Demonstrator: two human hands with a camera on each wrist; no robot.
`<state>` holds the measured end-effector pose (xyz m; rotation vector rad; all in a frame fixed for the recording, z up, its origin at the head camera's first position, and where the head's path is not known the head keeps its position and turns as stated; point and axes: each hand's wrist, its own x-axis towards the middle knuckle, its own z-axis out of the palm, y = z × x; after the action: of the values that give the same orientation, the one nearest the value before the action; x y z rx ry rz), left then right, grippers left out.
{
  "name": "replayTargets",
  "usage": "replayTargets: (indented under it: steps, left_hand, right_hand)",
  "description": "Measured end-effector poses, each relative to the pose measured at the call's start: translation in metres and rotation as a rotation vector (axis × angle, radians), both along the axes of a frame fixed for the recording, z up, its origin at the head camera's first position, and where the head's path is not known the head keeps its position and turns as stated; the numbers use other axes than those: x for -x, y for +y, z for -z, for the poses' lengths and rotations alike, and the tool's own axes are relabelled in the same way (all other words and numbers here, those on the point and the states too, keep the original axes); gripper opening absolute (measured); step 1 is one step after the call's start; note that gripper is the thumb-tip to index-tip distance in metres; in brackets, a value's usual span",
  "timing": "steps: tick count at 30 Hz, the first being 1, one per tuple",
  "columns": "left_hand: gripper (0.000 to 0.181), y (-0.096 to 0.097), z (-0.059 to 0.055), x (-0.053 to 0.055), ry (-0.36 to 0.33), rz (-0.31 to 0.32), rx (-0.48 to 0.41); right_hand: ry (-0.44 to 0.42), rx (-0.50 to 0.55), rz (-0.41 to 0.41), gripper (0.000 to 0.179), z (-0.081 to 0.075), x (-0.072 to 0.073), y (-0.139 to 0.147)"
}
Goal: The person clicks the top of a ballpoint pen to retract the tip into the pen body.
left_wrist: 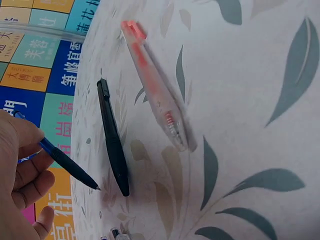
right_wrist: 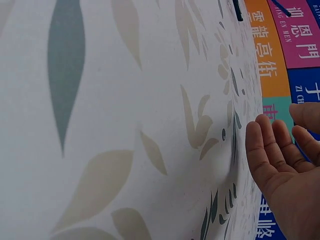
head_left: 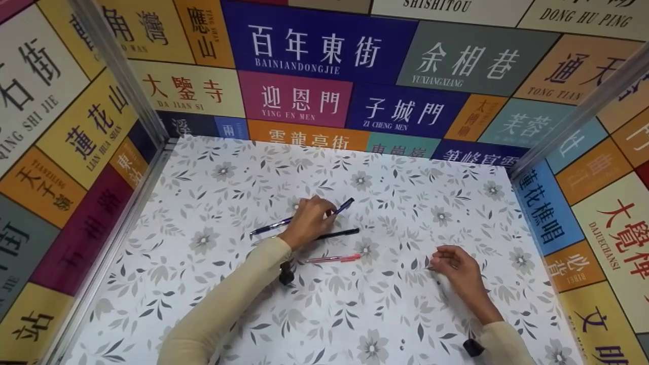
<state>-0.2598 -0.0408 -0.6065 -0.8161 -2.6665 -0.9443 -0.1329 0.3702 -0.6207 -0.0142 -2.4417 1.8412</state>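
My left hand [head_left: 310, 219] pinches a blue pen [head_left: 345, 205] between thumb and fingers, above the patterned tabletop. In the left wrist view this pen's dark grip [left_wrist: 72, 167] slants down to its point. Beneath the hand lies a black pen [head_left: 342, 233], partly hidden by it in the head view. Nearer the body is a clear pen with pink parts [head_left: 332, 259]. To the hand's left lies a blue-and-clear pen [head_left: 268, 227]; pen tips [left_wrist: 117, 234] show at the left wrist view's bottom edge. My right hand [head_left: 460, 271] holds nothing, its fingers loosely bent.
White cloth with grey leaves and flowers covers the table [head_left: 405, 314]. Panels with coloured name signs [head_left: 309, 45] stand at the back and both sides, joined by metal corner posts [head_left: 129, 71].
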Motion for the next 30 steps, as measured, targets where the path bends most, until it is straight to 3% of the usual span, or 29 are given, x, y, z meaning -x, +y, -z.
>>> replayTargets:
  steps: [12, 22, 30]
  left_hand:
    - [0.013, 0.005, -0.004, -0.014, -0.028, -0.010, -0.079]
    - [0.010, 0.007, -0.005, -0.025, -0.072, -0.018, -0.160]
    - [0.011, 0.009, -0.006, -0.033, -0.076, 0.024, -0.253]
  right_hand:
    - [0.024, 0.035, -0.008, 0.037, -0.001, 0.002, -0.004]
    - [0.056, 0.059, -0.027, 0.036, -0.012, 0.001, -0.022]
    - [0.090, 0.034, -0.063, 0.035, -0.019, 0.000, -0.036]
